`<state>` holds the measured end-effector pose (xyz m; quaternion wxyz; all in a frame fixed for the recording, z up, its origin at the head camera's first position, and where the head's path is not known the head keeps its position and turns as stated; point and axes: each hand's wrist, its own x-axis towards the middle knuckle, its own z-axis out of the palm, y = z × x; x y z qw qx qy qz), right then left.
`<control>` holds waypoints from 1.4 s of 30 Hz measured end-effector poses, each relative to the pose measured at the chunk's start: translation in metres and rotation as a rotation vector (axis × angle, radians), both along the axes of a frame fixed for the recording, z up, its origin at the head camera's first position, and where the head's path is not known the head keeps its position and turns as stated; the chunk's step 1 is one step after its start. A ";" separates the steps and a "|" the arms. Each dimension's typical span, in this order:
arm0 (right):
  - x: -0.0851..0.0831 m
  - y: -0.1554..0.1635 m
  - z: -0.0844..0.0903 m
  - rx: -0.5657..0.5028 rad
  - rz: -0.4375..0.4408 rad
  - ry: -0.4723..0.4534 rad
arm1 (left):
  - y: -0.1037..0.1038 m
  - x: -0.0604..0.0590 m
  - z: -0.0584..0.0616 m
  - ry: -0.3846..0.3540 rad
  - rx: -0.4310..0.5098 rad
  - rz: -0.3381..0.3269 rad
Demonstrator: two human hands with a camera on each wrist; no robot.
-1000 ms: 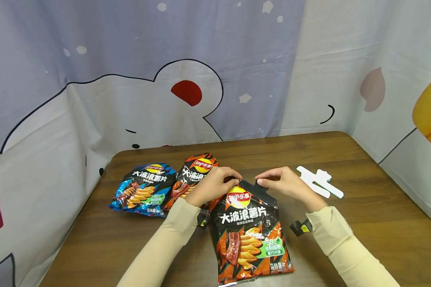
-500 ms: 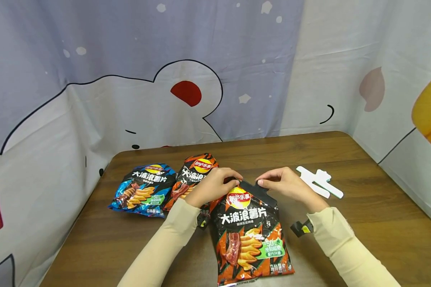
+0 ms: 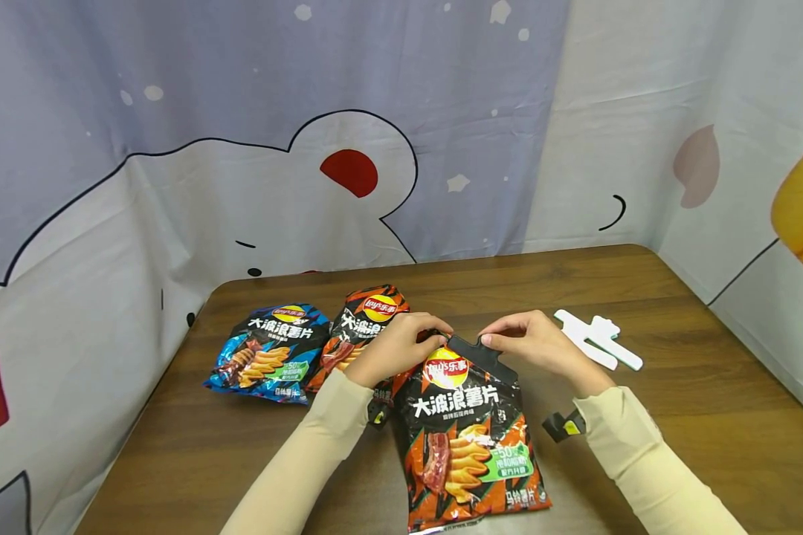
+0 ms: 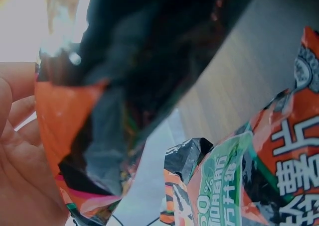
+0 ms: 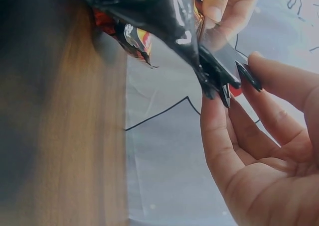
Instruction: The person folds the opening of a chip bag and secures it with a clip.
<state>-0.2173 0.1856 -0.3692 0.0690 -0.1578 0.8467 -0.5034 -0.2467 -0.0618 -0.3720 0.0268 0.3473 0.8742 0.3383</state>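
Note:
A black and orange chip bag (image 3: 468,453) lies face up on the table, its upper end between both hands. Across its top right edge sits a black bag clip (image 3: 483,358). My left hand (image 3: 401,348) grips the bag's top left corner; the left wrist view shows the fingers (image 4: 20,106) behind the crinkled foil. With thumb and fingertips my right hand (image 3: 542,345) pinches the raised tab of the clip. In the right wrist view the clip's black jaws stand along the folded foil, close to the fingertips of the right hand (image 5: 269,151).
To the left lie a blue and black chip bag (image 3: 268,353) and a second orange and black chip bag (image 3: 355,334), partly hidden by the left hand. White clip-like pieces (image 3: 589,338) lie right of the right hand. A printed curtain (image 3: 468,134) hangs behind the wooden table (image 3: 696,416).

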 end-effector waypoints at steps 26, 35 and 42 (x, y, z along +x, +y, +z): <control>0.002 0.011 -0.004 -0.050 -0.118 -0.028 | -0.003 0.000 -0.004 -0.024 0.043 0.122; 0.000 0.016 -0.005 -0.093 -0.147 -0.048 | -0.001 -0.002 -0.006 -0.031 0.076 0.139; -0.006 0.023 -0.005 -0.094 -0.170 -0.050 | -0.001 -0.004 -0.010 0.004 0.116 0.201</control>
